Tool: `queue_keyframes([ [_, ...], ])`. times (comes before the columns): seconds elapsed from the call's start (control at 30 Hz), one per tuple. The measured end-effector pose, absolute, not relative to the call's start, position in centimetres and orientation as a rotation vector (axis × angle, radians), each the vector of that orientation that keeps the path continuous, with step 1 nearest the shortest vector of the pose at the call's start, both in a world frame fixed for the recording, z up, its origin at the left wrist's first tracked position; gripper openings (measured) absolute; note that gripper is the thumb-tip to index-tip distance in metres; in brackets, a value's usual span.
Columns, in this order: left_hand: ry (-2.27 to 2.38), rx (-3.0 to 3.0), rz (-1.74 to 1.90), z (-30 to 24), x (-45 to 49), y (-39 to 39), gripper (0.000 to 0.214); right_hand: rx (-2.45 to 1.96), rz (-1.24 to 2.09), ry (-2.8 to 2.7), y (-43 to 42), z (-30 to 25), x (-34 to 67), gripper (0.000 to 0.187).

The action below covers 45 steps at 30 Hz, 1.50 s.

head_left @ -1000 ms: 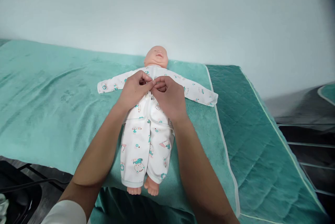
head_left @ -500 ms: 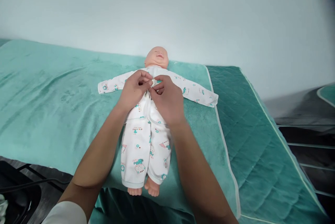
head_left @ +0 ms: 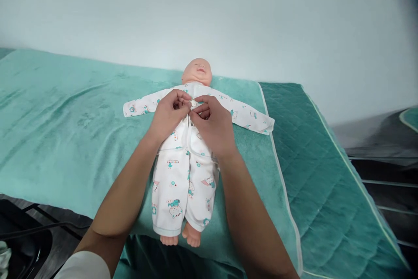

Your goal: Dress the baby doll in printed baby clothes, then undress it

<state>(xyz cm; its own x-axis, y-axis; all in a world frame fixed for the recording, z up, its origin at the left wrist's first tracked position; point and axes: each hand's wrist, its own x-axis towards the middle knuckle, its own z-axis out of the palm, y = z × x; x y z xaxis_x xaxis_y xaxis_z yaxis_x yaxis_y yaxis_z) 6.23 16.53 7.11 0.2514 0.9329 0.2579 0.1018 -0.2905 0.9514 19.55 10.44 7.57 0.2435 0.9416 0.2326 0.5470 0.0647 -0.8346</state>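
Note:
A baby doll lies on its back, head toward the wall, dressed in a white printed top and matching trousers. Over its chest, my left hand pinches the front edge of the top. My right hand grips the opposite edge, its fingertips almost meeting the left ones. Between them shows a small white button. The sleeves stretch out to both sides, and the doll's bare feet stick out of the trouser legs. My fingers partly cover the front opening.
A light green towel lies under the doll. It covers a darker quilted green sheet that shows at the right. Behind is a pale wall. A black object stands at the lower left, and metal bars show at the right.
My fingers have shifted slightly around the button, and more of its face shows now. The right hand has turned a little outward. The doll lies as before.

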Motion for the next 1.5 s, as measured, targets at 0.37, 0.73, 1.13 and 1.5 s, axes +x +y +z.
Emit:
queue_keyframes([
  [0.37,0.848,1.854,0.82,8.5,2.8,15.6,0.014,-2.126,0.182,-1.867,6.5,10.6,17.4,0.016],
  [0.73,0.756,2.019,0.691,8.6,2.2,15.9,0.01,-2.011,0.31,-1.961,6.6,10.8,19.0,0.015],
  [1.13,0.729,1.648,0.762,8.9,2.7,14.8,0.023,-1.497,1.116,-1.309,7.9,9.4,21.8,0.01],
  [1.5,0.694,1.539,0.759,8.4,3.0,14.9,0.024,-1.122,1.364,-0.984,9.0,8.4,22.5,0.009],
])
